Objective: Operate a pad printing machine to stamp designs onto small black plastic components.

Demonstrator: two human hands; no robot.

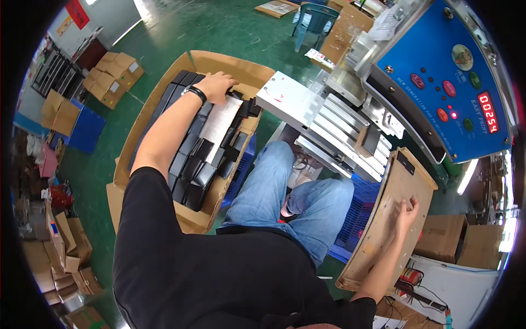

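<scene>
Control panel (433, 60), blue: white lettering; display (486, 112), red-lit digits. Wall sign (77, 13), red; carton label (133, 67), white: illegible.

I've the L hand (216, 88) over black pieces (193, 140) in the carton (257, 67) — toward its far end. R hand (407, 213), loosely curled, is by a wooden board (375, 236), well R of carton. Blue-panelled machine (419, 52) — also R of carton, past the jeans-clad knees (271, 170).

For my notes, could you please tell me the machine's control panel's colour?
The control panel is mostly blue, best seen in the head view.
</scene>
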